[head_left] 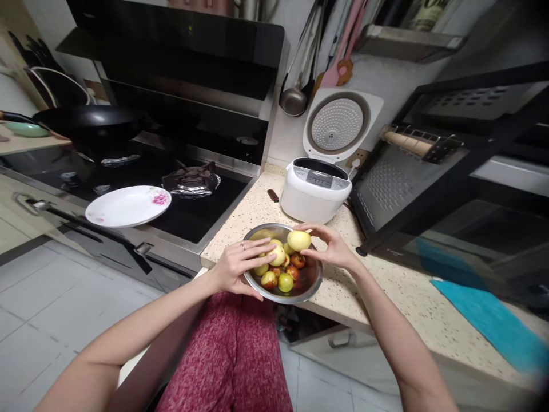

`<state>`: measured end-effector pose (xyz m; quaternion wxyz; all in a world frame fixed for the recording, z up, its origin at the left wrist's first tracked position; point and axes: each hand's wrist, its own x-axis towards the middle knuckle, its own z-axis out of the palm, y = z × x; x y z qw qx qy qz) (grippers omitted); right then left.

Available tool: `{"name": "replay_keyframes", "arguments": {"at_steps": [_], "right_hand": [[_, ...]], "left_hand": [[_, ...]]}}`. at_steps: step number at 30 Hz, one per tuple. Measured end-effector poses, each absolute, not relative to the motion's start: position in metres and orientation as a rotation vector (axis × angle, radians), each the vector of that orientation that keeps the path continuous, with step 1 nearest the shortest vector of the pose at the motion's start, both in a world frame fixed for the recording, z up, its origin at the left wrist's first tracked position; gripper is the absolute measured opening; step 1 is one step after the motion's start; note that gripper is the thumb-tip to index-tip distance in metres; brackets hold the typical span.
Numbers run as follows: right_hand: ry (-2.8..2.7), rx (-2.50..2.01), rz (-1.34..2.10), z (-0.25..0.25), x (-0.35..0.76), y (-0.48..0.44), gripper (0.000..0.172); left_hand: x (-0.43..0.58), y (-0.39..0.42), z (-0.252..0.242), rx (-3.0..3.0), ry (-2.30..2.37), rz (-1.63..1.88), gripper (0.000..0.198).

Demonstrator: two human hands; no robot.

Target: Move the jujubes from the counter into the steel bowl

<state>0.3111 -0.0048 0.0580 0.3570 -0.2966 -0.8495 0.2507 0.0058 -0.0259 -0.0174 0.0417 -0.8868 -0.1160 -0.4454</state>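
Observation:
A steel bowl [315, 286] at the counter's front edge holds several yellow-green and red-brown fruits that look like jujubes [285, 281]. My right hand [332, 246] reaches over the bowl's right rim. Its thumb and fingers are closed around a pale yellow-green jujube [299, 241], raised above the others. Across the left rim lies my left hand [238, 263], fingers stretched out over the fruit. Their tips touch or nearly touch another pale jujube [278, 256], and the thumb runs along the rim's near side.
Behind the bowl stands a white rice cooker [311, 197] with its lid raised. A floral plate [128, 206] sits at the stove's front edge, with a black wok [90, 123] further left. On the right are a black oven [480, 223] and a teal cloth [484, 320].

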Motion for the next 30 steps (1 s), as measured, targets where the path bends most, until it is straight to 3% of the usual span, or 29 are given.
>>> {"name": "replay_keyframes", "arguments": {"at_steps": [11,30], "right_hand": [[-2.37,-0.546,0.866,0.067,0.31,-0.008,0.049],[-2.374,-0.589,0.801,0.058,0.305,-0.003,0.057]], "left_hand": [[0.005,-0.029,-0.018,-2.69,-0.411,-1.339,0.087],[0.0,-0.021,-0.021,-2.707,-0.346,-1.362,0.085]]}}
